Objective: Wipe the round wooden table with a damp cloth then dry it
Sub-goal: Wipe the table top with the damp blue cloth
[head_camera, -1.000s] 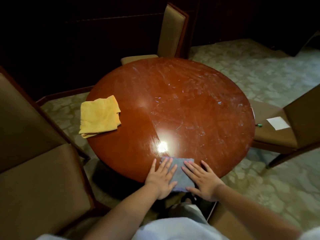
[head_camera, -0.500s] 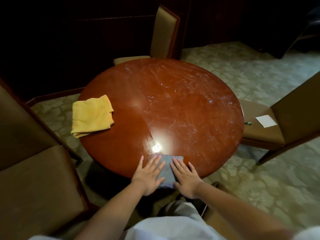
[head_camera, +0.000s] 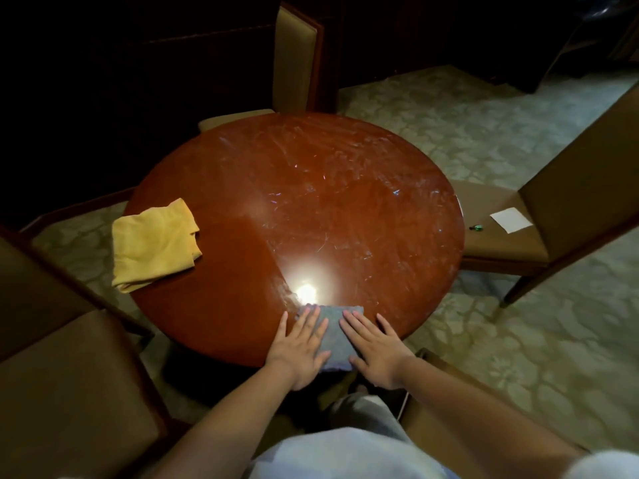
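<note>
Both hands lie flat with fingers straight and slightly spread, pressing a folded grey-blue cloth (head_camera: 332,335) against the near edge of the round wooden table (head_camera: 242,323). The left hand (head_camera: 300,350) covers the cloth's left side; the right hand (head_camera: 375,350) covers its right side. Neither hand curls round the cloth: it is pinned under the palms and fingers, not gripped. A strip of cloth shows between the 2 hands, its far edge reaching just past the fingertips and its near edge hanging slightly over the table rim.

Surface: the tabletop is polished red-brown wood. A bright lamp reflection (head_camera: 306,291) sits just beyond the cloth. The far and right portions carry pale streaks and smears; the left portion near the person appears darker and more uniform. A folded yellow cloth (head_camera: 155,243) lies at the left edge of the table, well apart from the hands, 1 corner overhanging the rim.

Room: 3 upholstered chairs with dark wooden frames stand about the table, 1 at the far side (head_camera: 297,60), 1 at the right (head_camera: 567,202) and 1 at the near left (head_camera: 62,375). The right chair's seat holds a white paper slip (head_camera: 511,220) and a small green object (head_camera: 476,228), too small to identify. The floor is pale patterned carpet (head_camera: 518,357). The background wall is dark and without legible detail.
</note>
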Tool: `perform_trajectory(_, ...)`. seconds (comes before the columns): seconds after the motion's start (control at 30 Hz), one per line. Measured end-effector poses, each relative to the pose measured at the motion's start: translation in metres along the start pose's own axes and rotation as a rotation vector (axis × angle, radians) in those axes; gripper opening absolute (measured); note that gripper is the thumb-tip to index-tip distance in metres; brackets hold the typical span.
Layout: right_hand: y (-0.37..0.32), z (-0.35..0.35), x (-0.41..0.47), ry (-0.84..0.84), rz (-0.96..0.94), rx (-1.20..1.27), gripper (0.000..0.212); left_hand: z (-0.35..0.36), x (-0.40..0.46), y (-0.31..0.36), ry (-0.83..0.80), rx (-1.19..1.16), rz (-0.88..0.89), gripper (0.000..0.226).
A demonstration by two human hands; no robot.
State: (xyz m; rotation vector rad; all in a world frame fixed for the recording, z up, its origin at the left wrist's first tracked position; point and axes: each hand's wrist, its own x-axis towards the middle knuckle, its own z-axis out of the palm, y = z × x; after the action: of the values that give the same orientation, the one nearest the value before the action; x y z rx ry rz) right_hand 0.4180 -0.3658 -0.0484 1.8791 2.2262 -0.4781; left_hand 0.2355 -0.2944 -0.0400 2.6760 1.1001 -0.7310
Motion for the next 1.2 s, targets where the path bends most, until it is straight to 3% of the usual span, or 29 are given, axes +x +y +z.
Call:
perform_trajectory(0.2, 0.017, -0.009, -0.009, -0.081, 0.115, -0.054, 0.071, -0.007, 0.014, 0.019, 0.018, 0.005, 0.023, 0.065)
perform_trajectory(0.33, -0.008, -0.005, -0.003, -0.078, 0.155, -0.006, 0.072, -0.004, 0.010, 0.018, 0.020, 0.013, 0.013, 0.067)
perform_trajectory(0.53, -0.017, -0.012, 0.010, -0.004, 0.080, -0.111, 0.073, -0.001, -0.001, 0.012, 0.036, -0.005, -0.038, 0.069)
perform_trajectory(0.67, -0.022, -0.024, 0.024, -0.071, -0.001, -0.090, 0.098, 0.001, -0.003, 0.002, 0.044, 0.001, -0.101, 0.072)
perform_trajectory(0.77, -0.025, -0.028, 0.036, -0.102, 0.001, -0.073, 0.083, 0.000, -0.001, -0.010, 0.026, 0.003, -0.136, 0.073)
perform_trajectory(0.87, -0.025, -0.029, 0.049, -0.114, -0.005, -0.084, 0.088, -0.002, 0.002, -0.020, 0.013, -0.004, -0.150, 0.073)
perform_trajectory(1.0, -0.023, -0.040, 0.067, -0.168, -0.048, -0.120, 0.074, -0.002, 0.008, -0.032, 0.019, -0.043, -0.183, 0.073)
perform_trajectory(1.2, -0.023, -0.057, 0.105, -0.196, -0.089, -0.142, 0.075, -0.010, 0.023, -0.059, 0.036, -0.089, -0.222, 0.073)
